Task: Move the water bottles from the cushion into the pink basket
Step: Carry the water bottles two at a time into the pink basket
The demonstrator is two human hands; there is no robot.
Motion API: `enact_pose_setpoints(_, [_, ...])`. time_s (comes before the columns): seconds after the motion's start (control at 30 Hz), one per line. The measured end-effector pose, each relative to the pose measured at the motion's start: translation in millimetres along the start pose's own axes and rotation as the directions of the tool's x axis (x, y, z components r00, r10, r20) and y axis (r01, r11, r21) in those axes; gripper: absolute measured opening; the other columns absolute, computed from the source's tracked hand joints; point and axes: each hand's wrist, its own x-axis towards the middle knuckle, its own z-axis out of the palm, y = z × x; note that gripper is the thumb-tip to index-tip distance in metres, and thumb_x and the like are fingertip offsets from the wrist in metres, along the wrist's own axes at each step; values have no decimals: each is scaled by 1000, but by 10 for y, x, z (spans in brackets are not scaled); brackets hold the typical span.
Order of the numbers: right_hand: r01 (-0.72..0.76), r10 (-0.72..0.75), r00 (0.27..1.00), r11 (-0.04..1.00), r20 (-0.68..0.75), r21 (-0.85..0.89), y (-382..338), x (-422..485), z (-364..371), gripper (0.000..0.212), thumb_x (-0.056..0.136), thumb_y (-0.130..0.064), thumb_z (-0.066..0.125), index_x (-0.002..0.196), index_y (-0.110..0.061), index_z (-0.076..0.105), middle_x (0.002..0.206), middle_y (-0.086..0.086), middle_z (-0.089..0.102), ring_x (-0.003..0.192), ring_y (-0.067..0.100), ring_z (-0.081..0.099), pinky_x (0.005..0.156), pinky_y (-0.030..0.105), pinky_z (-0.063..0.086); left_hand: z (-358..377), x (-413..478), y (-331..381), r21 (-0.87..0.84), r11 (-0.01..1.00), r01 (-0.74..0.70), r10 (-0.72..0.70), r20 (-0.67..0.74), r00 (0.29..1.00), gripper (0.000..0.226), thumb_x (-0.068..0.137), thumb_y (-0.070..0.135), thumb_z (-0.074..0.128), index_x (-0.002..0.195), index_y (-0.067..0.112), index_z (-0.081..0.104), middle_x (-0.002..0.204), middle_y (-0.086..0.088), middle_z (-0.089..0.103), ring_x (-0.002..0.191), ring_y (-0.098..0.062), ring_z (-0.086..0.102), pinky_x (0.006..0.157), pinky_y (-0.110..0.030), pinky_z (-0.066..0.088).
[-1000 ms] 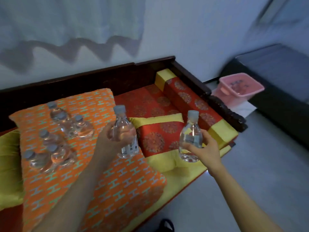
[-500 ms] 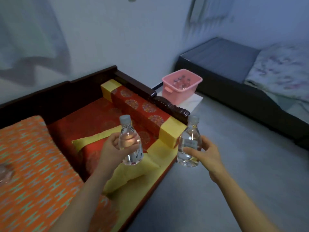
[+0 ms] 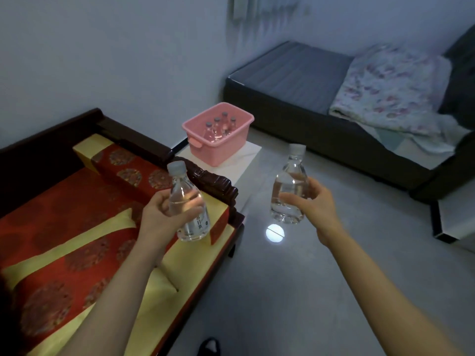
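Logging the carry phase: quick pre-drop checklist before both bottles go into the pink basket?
1. Left hand grip on its bottle: ok, fingers wrapped round the body, bottle upright.
2. Right hand grip on its bottle: ok, upright, cap on.
3. Pink basket within reach: not ok, it sits ahead on the white stand, beyond both hands.
4. Room in the basket: ok, four bottles stand at the far side, near side open.
5. Path clear: ok for the right hand; the carved bench arm lies between the left hand and the basket.
6. Bottles left on the cushion: cannot tell, out of view.
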Motion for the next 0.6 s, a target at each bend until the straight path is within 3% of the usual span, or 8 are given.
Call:
enact_pose_setpoints(0.13, [-10,10,1000,1000,19,-8,32,631,-180,55,68,-13,81,118,-16,59,104,2,66,89,13,64,67,22,48,369,557,48,36,999,8,-8,5,1000,61,60,14,87,114,14,58,102,-2,67,94,-18,65,71,-27,51])
enact_pose_setpoints(0.23, [8,-7,999,999,41,-42,58,1096,-298,52,65,-14,84,111,-22,61,99,-1,68,86,10,66,63,17,49,613,1016,42,48,999,8,-6,-36,999,76,47,29,93,114,19,59,109,-4,66,99,-21,65,81,-38,55])
enact_pose_setpoints(0.3, [3,-1,999,999,42,-54,89,1423,-380,52,65,-17,84,112,-22,60,101,-2,67,90,12,65,64,18,49,803,1353,64,36,999,17,-15,-55,998,69,52,21,91,113,19,58,109,-4,66,98,-22,65,82,-41,55])
enact_pose_setpoints(0.5, [-29,31,999,995,26,-99,-14,2470,-656,58,67,-15,84,117,-23,57,111,2,62,101,22,60,80,33,50,1370,2162,329,-9,1000,19,-20,-56,998,59,62,4,85,113,11,56,102,1,66,87,-11,64,67,-25,49])
enact_pose_setpoints(0.6, [-27,29,999,994,19,-105,-47,2929,-779,62,67,-16,84,122,-23,54,115,2,60,103,22,59,75,30,49,1611,2510,467,-4,1000,-3,2,-58,998,57,63,3,84,110,17,56,100,5,64,87,-8,63,68,-23,47])
